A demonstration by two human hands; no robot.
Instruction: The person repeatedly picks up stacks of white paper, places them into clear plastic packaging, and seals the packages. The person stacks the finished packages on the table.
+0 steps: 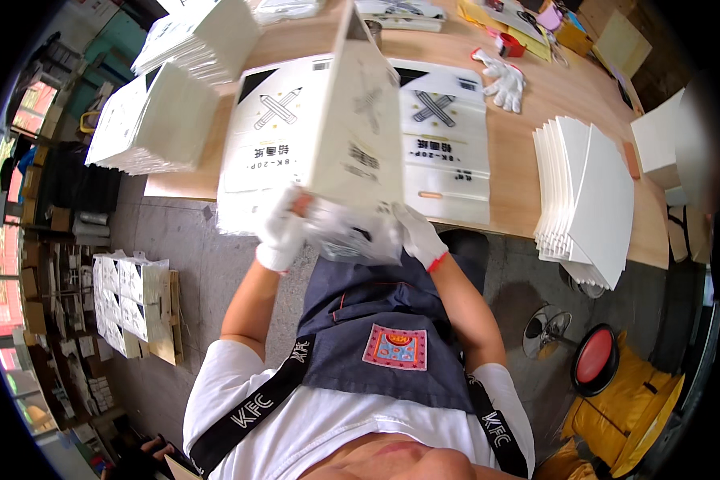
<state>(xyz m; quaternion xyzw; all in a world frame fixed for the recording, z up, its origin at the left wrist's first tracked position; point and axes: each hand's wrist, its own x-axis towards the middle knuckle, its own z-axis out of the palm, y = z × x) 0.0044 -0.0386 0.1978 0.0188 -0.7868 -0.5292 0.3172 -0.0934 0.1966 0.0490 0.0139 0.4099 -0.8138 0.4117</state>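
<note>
Both my hands wear white knit gloves. Between them a thick white paper packet in a clear plastic bag (pixel 358 152) stands tilted up above the table's near edge, blurred by motion. My left hand (pixel 282 230) grips its lower left corner, a bare orange-brown fingertip showing at the glove. My right hand (pixel 417 236) holds the crumpled plastic at the lower right, its fingers partly hidden. Under and beside the packet lie flat printed plastic bags with a crossed-pencil picture, one pile (pixel 274 148) at left and another (pixel 448 144) at right.
Stacked packets (pixel 156 120) stand at the table's left. A fanned stack of white sheets (pixel 584 192) sits at the right edge. Farther back lie a spare glove (pixel 504 82) and a red tape roll (pixel 510 46). A red-topped stool (pixel 595 360) and a loaded pallet (pixel 136 300) are on the floor.
</note>
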